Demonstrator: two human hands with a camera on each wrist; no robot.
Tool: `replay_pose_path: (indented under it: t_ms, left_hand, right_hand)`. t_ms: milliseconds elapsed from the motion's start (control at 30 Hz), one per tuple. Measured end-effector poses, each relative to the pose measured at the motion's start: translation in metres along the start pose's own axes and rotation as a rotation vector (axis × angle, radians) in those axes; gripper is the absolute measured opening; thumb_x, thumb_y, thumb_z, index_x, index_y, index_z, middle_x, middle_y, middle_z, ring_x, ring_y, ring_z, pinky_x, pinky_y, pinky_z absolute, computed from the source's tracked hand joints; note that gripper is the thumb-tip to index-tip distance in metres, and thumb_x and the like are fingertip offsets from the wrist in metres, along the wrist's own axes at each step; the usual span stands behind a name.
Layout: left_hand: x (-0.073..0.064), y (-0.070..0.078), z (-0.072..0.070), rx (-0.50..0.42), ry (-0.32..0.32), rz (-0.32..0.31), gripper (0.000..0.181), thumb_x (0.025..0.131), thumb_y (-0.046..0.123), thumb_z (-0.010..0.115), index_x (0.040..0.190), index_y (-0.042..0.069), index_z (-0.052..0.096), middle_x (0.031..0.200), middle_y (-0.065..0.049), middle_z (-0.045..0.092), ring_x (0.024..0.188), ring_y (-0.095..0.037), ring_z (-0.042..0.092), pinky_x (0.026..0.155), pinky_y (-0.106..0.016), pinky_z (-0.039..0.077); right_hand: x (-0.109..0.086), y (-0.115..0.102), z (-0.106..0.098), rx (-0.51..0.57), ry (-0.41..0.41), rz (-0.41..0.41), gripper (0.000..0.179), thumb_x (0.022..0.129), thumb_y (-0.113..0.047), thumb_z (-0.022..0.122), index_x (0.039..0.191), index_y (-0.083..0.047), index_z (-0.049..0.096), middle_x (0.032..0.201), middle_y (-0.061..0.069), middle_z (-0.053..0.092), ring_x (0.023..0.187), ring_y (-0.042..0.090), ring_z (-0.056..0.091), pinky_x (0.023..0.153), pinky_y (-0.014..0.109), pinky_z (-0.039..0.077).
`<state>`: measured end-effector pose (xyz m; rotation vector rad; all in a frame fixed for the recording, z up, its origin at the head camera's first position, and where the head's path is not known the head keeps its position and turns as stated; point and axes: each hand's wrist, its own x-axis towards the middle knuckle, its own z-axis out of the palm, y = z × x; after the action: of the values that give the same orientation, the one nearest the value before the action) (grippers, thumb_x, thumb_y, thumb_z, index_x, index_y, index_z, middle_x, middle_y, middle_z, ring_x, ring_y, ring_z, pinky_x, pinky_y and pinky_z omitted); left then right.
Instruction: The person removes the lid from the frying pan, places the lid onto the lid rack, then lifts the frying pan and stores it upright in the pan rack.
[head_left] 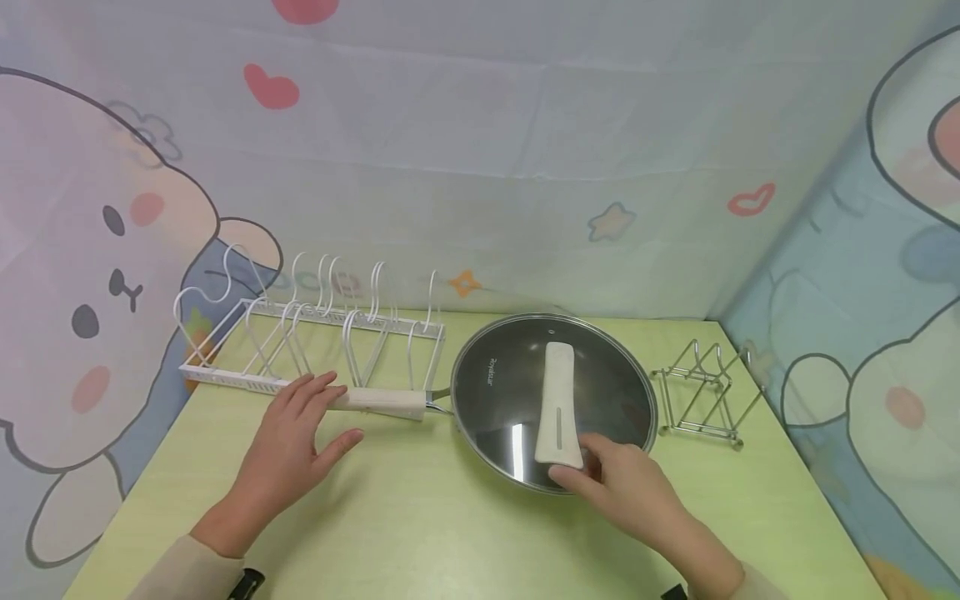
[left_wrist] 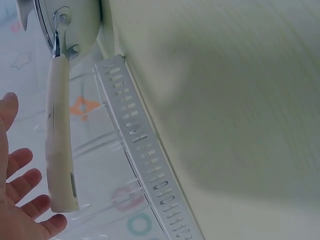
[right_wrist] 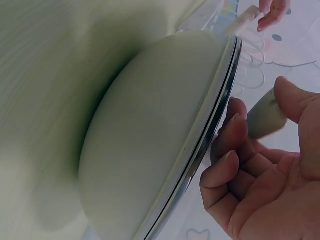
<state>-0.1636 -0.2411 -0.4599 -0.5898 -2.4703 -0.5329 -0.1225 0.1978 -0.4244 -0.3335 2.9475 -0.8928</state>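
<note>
A round pan with a cream body [right_wrist: 150, 130] sits on the table, covered by a dark glass lid [head_left: 502, 408] with a chrome rim. The cream pan handle [head_left: 386, 402] points left. My left hand [head_left: 288, 442] is beside that handle's end, its fingers spread and the thumb apart. In the left wrist view, the fingertips are close to the handle [left_wrist: 59, 140]; whether they touch cannot be told. My right hand [head_left: 630, 487] is at the near end of the lid's upright cream handle [head_left: 558, 400]. Its thumb and curled fingers pinch that end [right_wrist: 267, 117].
A white wire rack [head_left: 247, 379] with tall curved dividers stands at the back left, behind and partly below the pan handle. To the pan's right is a small chrome wire rack [head_left: 705, 396]. A patterned cloth [head_left: 480, 167] hangs along the back and sides of the green table [head_left: 420, 517].
</note>
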Motion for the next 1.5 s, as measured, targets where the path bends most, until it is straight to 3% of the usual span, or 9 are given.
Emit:
replay_pose_path:
  t_ms: [133, 267, 433, 567, 900, 1133, 1500]
  left_hand:
    - [0.001, 0.003, 0.001, 0.012, -0.003, 0.029, 0.06, 0.096, 0.047, 0.077, 0.131, 0.0, 0.066, 0.145, -0.023, 0.063, 0.136, -0.05, 0.053, 0.117, -0.063, 0.038]
    - [0.002, 0.006, 0.002, 0.038, -0.023, 0.026, 0.058, 0.093, 0.045, 0.08, 0.129, 0.001, 0.068, 0.143, -0.023, 0.065, 0.137, -0.051, 0.053, 0.117, -0.065, 0.038]
    - [0.005, 0.009, 0.003, 0.088, -0.14, -0.037, 0.06, 0.088, 0.038, 0.085, 0.134, 0.003, 0.068, 0.147, -0.019, 0.063, 0.142, -0.048, 0.05, 0.121, -0.07, 0.032]
    - [0.006, 0.011, 0.004, 0.121, -0.211, -0.068, 0.061, 0.092, 0.043, 0.082, 0.137, 0.005, 0.066, 0.15, -0.018, 0.061, 0.146, -0.047, 0.047, 0.124, -0.072, 0.026]
    - [0.009, 0.014, 0.006, 0.143, -0.197, -0.052, 0.06, 0.091, 0.044, 0.082, 0.134, 0.005, 0.068, 0.146, -0.019, 0.063, 0.145, -0.047, 0.049, 0.125, -0.071, 0.026]
    - [0.009, 0.016, 0.009, 0.133, -0.2, -0.043, 0.061, 0.092, 0.045, 0.081, 0.135, 0.005, 0.067, 0.148, -0.018, 0.063, 0.146, -0.047, 0.048, 0.126, -0.069, 0.026]
    - [0.011, 0.02, 0.01, 0.122, -0.201, -0.031, 0.06, 0.092, 0.044, 0.081, 0.135, 0.005, 0.067, 0.148, -0.019, 0.063, 0.146, -0.047, 0.049, 0.126, -0.068, 0.027]
  right_hand:
    - [0.003, -0.008, 0.003, 0.01, 0.018, 0.072, 0.07, 0.087, -0.065, 0.079, 0.129, -0.011, 0.065, 0.073, -0.009, 0.063, 0.063, 0.005, 0.054, 0.057, 0.025, 0.045]
    - [0.009, -0.016, 0.005, 0.014, 0.037, 0.13, 0.104, 0.082, -0.072, 0.08, 0.154, -0.004, 0.048, 0.083, -0.001, 0.071, 0.069, 0.009, 0.06, 0.06, 0.03, 0.048]
    - [0.017, -0.021, 0.006, -0.003, 0.045, 0.162, 0.121, 0.079, -0.074, 0.08, 0.165, -0.004, 0.032, 0.088, 0.003, 0.07, 0.071, 0.014, 0.06, 0.06, 0.032, 0.047]
    - [0.02, -0.023, 0.005, -0.01, 0.037, 0.164, 0.121, 0.08, -0.073, 0.079, 0.166, -0.004, 0.029, 0.084, 0.004, 0.067, 0.069, 0.016, 0.059, 0.058, 0.032, 0.046]
    - [0.022, -0.023, 0.002, -0.029, 0.031, 0.154, 0.121, 0.081, -0.075, 0.077, 0.165, -0.002, 0.03, 0.089, 0.004, 0.069, 0.07, 0.015, 0.059, 0.06, 0.032, 0.046]
    - [0.023, -0.022, 0.0, -0.008, 0.017, 0.176, 0.119, 0.083, -0.074, 0.077, 0.166, -0.003, 0.029, 0.102, 0.005, 0.076, 0.074, 0.012, 0.062, 0.063, 0.031, 0.048]
    - [0.024, -0.018, -0.004, 0.004, 0.015, 0.163, 0.115, 0.085, -0.072, 0.076, 0.165, -0.002, 0.031, 0.091, 0.0, 0.07, 0.069, 0.012, 0.059, 0.06, 0.03, 0.045]
